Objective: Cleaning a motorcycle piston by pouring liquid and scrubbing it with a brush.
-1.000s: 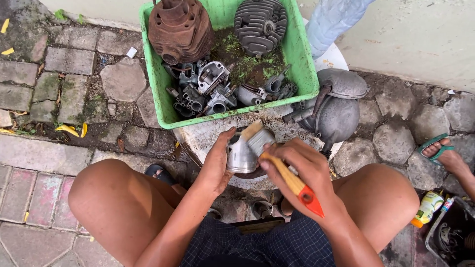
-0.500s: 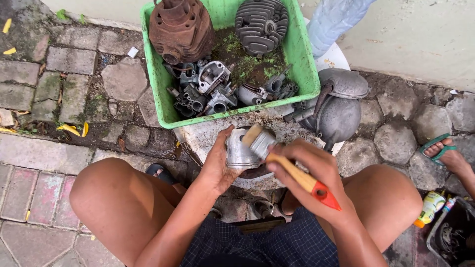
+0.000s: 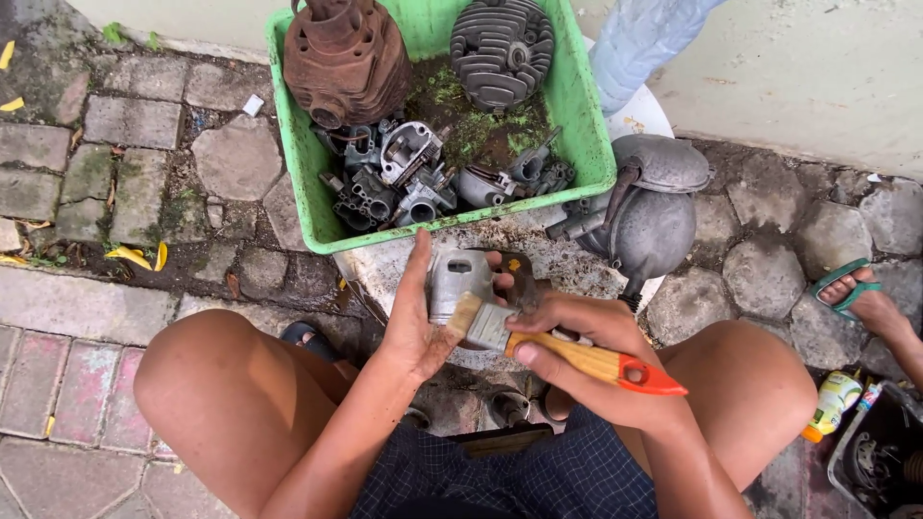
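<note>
While the left hand [image 3: 415, 322] grips a grey metal engine part [image 3: 458, 279], the right hand [image 3: 586, 336] clasps a paintbrush [image 3: 567, 352] whose bristles touch the part, near a green crate [image 3: 303, 173].

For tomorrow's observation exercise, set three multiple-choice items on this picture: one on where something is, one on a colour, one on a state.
1. Where is the rusty engine cylinder?
A. In the green plastic crate
B. On the person's knee
C. On the paving by the sandalled foot

2. What colour is the tip of the paintbrush handle?
A. Blue
B. Red-orange
C. Black

3. How is the small silver metal part held?
A. It lies loose in the crate
B. It is gripped by the left hand while the bristles touch it
C. It hangs from a string

Answers:
1 A, as the brown cylinder sits in the crate's upper left corner.
2 B, as the wooden handle in the right hand ends in a red-orange tip.
3 B, as the left fingers wrap the part and the brush head lies against it.
</note>
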